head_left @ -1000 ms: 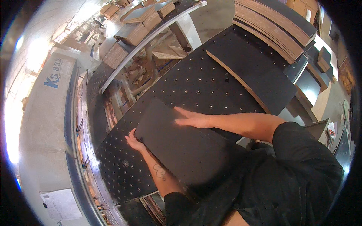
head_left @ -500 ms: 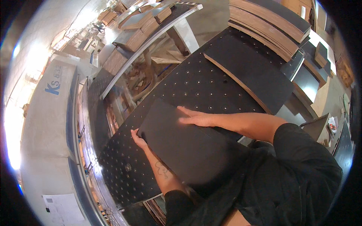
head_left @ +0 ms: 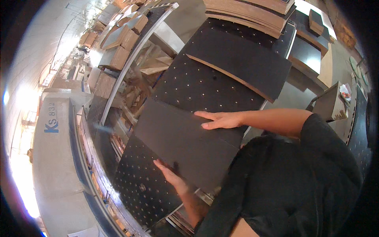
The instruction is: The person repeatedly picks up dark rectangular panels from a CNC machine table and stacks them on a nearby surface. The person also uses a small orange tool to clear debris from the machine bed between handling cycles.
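Note:
A dark flat panel (head_left: 175,136) lies over the black ball-studded table (head_left: 146,173) in front of me. My right hand (head_left: 221,119) rests on its far right part, fingers stretched out and the thumb apart. Along the panel's near left edge is my left hand (head_left: 173,177), its fingers extended and pointing up the edge; whether its palm presses on that edge I cannot tell. A second dark panel (head_left: 241,59) with a brown cut edge lies farther up the table, apart from both hands.
Stacked boards (head_left: 244,15) stand at the table's far end. At the left runs a large pale machine beam (head_left: 59,146). Behind it, a side table (head_left: 136,47) bears cut pieces, with offcuts (head_left: 136,93) below. More panels (head_left: 306,51) lie at the far right.
My left hand has let go of the panel's left corner and moved back toward me along its edge. The right hand stays on top. The whole view has shifted.

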A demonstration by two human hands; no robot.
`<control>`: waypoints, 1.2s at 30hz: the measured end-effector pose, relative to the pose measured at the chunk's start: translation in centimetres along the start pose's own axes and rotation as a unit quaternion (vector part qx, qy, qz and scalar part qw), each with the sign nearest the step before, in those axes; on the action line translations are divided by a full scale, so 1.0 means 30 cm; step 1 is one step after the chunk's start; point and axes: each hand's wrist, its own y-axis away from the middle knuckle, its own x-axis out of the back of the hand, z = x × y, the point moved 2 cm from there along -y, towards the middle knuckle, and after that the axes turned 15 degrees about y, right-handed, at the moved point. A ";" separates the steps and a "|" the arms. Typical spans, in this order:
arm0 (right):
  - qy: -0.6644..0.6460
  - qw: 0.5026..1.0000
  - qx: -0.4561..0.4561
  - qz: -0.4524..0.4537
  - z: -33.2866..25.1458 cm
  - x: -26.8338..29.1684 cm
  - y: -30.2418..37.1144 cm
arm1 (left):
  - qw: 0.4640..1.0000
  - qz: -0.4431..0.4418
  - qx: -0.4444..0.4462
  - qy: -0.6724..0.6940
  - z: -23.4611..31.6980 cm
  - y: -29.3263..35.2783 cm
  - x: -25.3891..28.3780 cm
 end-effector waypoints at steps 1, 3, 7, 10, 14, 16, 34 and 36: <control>-0.019 1.000 0.015 0.006 0.007 -0.010 0.009 | 0.998 -0.048 -0.039 -0.001 0.001 0.047 -0.002; -0.013 0.999 -0.019 0.025 0.027 -0.024 0.016 | 0.989 -0.105 -0.088 -0.050 -0.022 0.048 -0.040; -0.065 0.997 0.014 0.044 0.025 -0.050 0.007 | 0.971 -0.144 -0.177 -0.077 -0.088 0.050 -0.117; -0.068 0.995 0.019 0.065 0.001 -0.045 0.006 | 0.981 -0.148 -0.118 0.028 -0.096 0.002 -0.131; -0.101 0.990 0.038 0.087 -0.035 -0.031 0.033 | 0.984 -0.152 -0.095 0.020 -0.112 -0.054 -0.109; -0.087 0.990 0.019 0.110 -0.039 -0.020 0.044 | 0.984 -0.152 -0.095 -0.005 -0.121 -0.071 -0.103; 0.210 0.862 0.163 0.432 -0.157 0.932 0.666 | 0.975 0.067 -0.197 -0.079 0.382 0.159 -0.504; 0.354 0.759 0.092 0.538 -0.186 1.178 0.823 | 0.976 0.009 -0.208 -0.069 0.404 0.215 -0.678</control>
